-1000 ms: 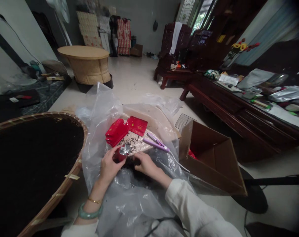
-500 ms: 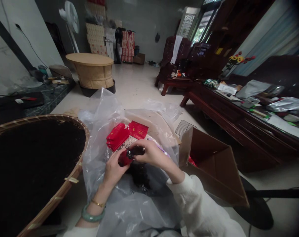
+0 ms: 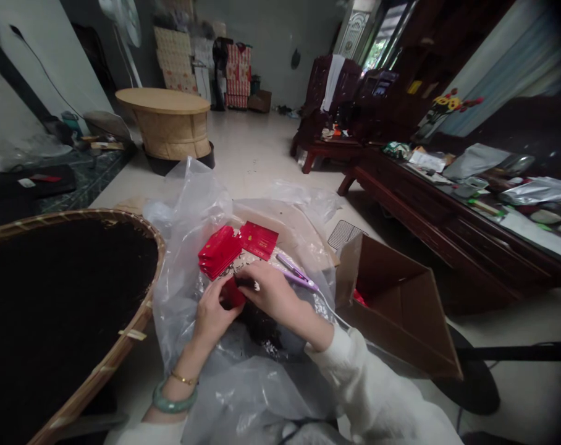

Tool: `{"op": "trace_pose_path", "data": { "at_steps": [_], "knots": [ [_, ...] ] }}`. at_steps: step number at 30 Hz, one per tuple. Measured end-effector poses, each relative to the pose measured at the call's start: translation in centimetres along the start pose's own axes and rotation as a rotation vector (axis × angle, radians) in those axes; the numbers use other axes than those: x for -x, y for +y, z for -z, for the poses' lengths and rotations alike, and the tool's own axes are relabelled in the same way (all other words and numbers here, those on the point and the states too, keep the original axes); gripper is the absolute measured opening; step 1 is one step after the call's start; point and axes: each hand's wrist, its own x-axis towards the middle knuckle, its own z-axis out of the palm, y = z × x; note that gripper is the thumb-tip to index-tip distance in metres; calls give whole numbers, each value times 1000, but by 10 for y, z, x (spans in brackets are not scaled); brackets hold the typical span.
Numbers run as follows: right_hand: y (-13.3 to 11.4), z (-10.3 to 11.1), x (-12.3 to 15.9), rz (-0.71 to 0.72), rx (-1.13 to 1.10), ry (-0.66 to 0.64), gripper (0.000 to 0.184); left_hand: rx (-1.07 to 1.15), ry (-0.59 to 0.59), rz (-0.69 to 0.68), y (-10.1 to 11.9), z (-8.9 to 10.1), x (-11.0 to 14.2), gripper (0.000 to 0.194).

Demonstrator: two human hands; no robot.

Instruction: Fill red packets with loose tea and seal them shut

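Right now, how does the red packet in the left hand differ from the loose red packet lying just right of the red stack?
The held red packet is gripped in the left hand, while the loose red packet lies untouched. The hand partly covers the held red packet; the loose red packet's printed face shows. Both are red.

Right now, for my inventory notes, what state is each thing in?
Red packet: in left hand, right hand at it
Other red packets: lying together
Purple iron: arms apart
Plastic sheet: crumpled
Cardboard box: open
Basket: filled with dark stuff
White fan: running or not, unclear
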Motion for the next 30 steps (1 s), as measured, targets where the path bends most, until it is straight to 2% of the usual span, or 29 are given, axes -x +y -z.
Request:
{"op": "trace_pose_path", "data": {
  "at_steps": [3,5,7,9,11,13,15,17,20,22,24,26,28,30],
  "knots": [
    [0,-6,-4,101,-81,-53,12,17,-2,84,0,4,0,55],
    [3,-6,-3,125,-198,-23,14,14,-5,167,1,8,-2,57],
    [13,-6,-1,43,-274,61,19,15,-2,236,2,15,-5,59],
    [28,-11,4,-75,-224,47,25,13,22,263,4,22,-8,58],
    [42,-21,11,-125,-66,-146,47,5,49,255,5,28,-12,58],
    [49,-37,18,-117,128,-384,82,-8,65,246,6,34,-14,58],
    [47,-54,21,-89,283,-522,101,-6,78,239,6,38,-16,58],
    [39,-69,21,-29,401,-544,93,12,80,237,4,41,-17,58],
    [30,-85,17,109,499,-481,47,34,69,249,1,44,-17,63],
    [31,-89,15,169,486,-463,27,36,63,266,-1,45,-17,64],
    [38,-86,16,158,406,-449,21,44,58,278,-1,46,-16,63],
    [45,-75,19,84,265,-378,25,42,43,271,0,45,-16,61],
    [47,-54,20,-7,85,-245,34,31,20,225,3,42,-15,57],
    [41,-27,17,-46,-77,-104,35,17,-1,156,6,37,-14,52]
  ]
}}
